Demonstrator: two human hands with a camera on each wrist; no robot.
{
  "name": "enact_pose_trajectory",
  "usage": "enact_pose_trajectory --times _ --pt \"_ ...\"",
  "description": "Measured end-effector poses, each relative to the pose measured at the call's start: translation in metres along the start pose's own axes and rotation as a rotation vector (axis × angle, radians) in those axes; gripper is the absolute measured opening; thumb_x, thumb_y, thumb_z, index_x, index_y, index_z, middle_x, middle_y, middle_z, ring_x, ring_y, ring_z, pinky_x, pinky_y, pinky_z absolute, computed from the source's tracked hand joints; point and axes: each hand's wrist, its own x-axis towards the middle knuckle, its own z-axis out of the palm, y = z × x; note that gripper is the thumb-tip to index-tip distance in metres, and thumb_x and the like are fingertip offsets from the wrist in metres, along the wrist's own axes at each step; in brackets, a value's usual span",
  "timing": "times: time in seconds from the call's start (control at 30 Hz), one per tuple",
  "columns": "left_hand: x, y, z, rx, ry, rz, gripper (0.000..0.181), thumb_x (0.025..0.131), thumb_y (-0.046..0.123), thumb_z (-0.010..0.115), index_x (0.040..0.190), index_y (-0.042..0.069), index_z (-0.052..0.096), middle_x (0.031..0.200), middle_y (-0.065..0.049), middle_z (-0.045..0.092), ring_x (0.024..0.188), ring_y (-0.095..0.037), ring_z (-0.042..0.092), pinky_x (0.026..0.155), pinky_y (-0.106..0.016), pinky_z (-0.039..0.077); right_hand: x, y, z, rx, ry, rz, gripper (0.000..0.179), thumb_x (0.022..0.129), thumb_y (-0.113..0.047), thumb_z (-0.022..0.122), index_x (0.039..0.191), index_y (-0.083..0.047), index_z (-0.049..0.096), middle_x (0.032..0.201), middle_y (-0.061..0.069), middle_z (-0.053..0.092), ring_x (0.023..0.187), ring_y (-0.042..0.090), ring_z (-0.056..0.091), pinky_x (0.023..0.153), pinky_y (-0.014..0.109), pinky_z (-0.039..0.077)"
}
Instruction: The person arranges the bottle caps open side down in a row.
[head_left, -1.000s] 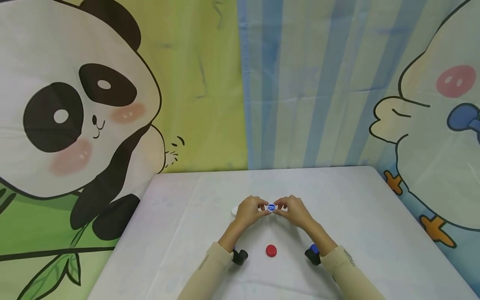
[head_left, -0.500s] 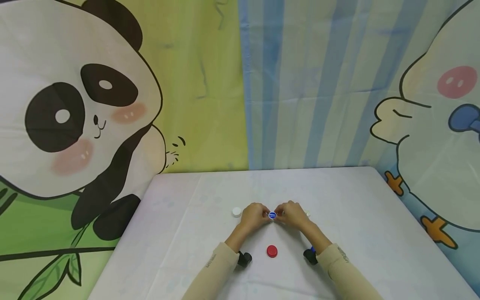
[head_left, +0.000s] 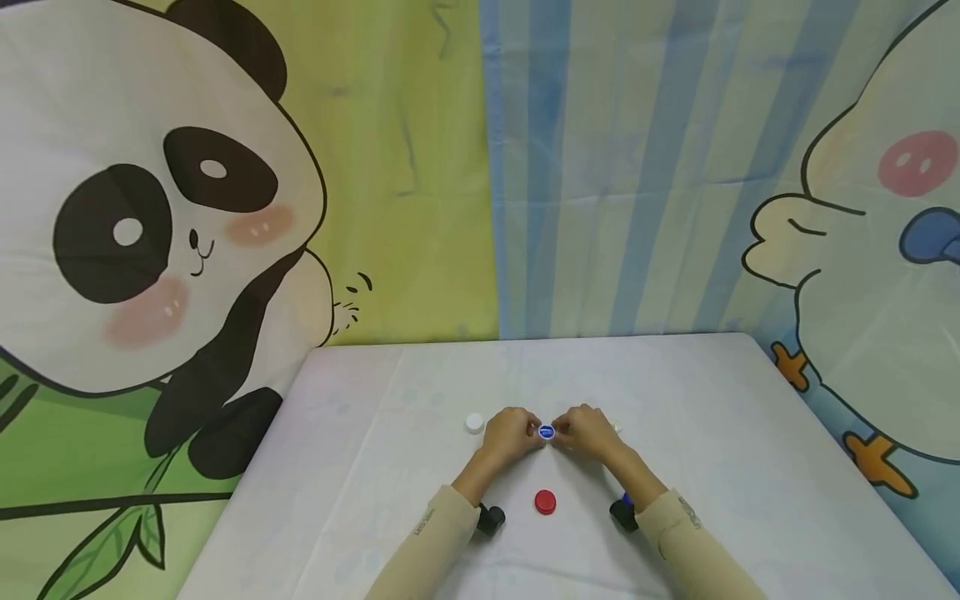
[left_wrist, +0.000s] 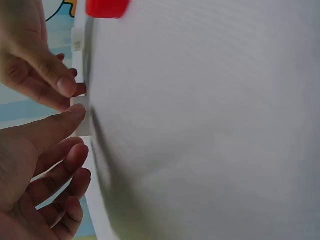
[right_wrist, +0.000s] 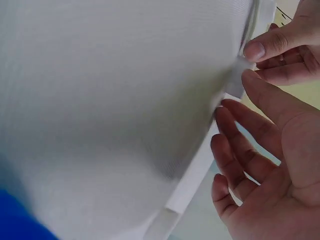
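A small white bottle cap with a blue printed top point(head_left: 546, 432) is held between my two hands, low over the white table point(head_left: 390, 467). My left hand point(head_left: 512, 435) pinches it from the left with thumb and forefinger. From the other side, my right hand point(head_left: 587, 433) grips it at the fingertips. The left wrist view shows the cap's plain pale side point(left_wrist: 83, 122) between the hands, and my remaining left fingers curl loosely below. Both hands' fingertips hide part of its rim; whether it touches the table I cannot tell.
A red cap point(head_left: 545, 502) lies nearer me, between the forearms. One white cap point(head_left: 474, 423) lies left of the left hand. Mostly hidden behind the right hand is a small pale thing point(head_left: 617, 427). Beside the right wrist camera shows a blue thing point(head_left: 628, 499).
Both hands have come down and slightly closer with the blue-topped cap between them, then stayed almost still. The white cap at left, earlier partly covered, is now in full view.
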Motion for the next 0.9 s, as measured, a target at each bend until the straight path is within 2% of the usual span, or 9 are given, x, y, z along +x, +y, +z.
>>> enact_pose_trajectory --times 0.17,0.4,0.5,0.67,0.77,0.9 --pt "0.003 0.011 -0.008 -0.055 -0.023 -0.027 0.04 0.068 0.035 0.077 0.103 0.018 0.068 0.068 0.01 0.054 0.059 -0.003 0.044 0.05 -0.016 0.035 -0.015 0.003 -0.013 0.022 -0.021 0.061 0.029 0.072 -0.02 0.074 0.098 -0.009 0.07 0.082 0.0 0.065 0.078 0.018 0.052 0.071 0.037 0.043" --pt "0.022 0.039 -0.014 -0.012 -0.032 0.036 0.04 0.072 0.039 0.072 0.106 0.02 0.066 0.074 0.008 0.06 0.062 -0.003 0.047 0.052 -0.015 0.036 -0.035 0.019 -0.041 0.122 0.064 0.063 0.032 0.077 -0.017 0.07 0.106 -0.006 0.065 0.091 0.007 0.065 0.083 0.024 0.055 0.068 0.035 0.045" --pt "0.03 0.052 -0.01 0.001 -0.046 0.037 0.039 0.072 0.041 0.072 0.106 0.022 0.066 0.075 0.009 0.06 0.063 -0.002 0.048 0.052 -0.015 0.037 -0.04 0.03 -0.05 0.152 0.084 0.067 0.035 0.078 -0.018 0.069 0.109 -0.004 0.062 0.093 0.009 0.064 0.083 0.024 0.055 0.067 0.035 0.045" --pt "0.04 0.07 0.004 0.024 -0.078 0.024 0.038 0.071 0.042 0.072 0.104 0.023 0.067 0.07 0.012 0.057 0.062 0.0 0.048 0.049 -0.014 0.036 -0.045 0.046 -0.057 0.165 0.1 0.088 0.039 0.079 -0.017 0.067 0.113 0.0 0.059 0.094 0.012 0.063 0.087 0.031 0.057 0.071 0.043 0.047" --pt "0.044 0.079 0.012 0.024 -0.126 -0.004 0.039 0.071 0.043 0.072 0.105 0.024 0.066 0.073 0.013 0.06 0.065 -0.001 0.051 0.05 -0.015 0.038 -0.048 0.053 -0.059 0.164 0.089 0.118 0.041 0.079 -0.015 0.067 0.114 0.003 0.057 0.094 0.015 0.063 0.089 0.034 0.057 0.072 0.045 0.046" --pt "0.048 0.09 0.019 0.058 -0.225 -0.041 0.046 0.068 0.045 0.073 0.108 0.024 0.065 0.091 0.012 0.065 0.081 -0.005 0.058 0.062 -0.019 0.045 -0.047 0.06 -0.056 0.158 0.057 0.167 0.041 0.077 -0.012 0.068 0.113 0.004 0.058 0.093 0.017 0.062 0.084 0.03 0.057 0.069 0.042 0.046"
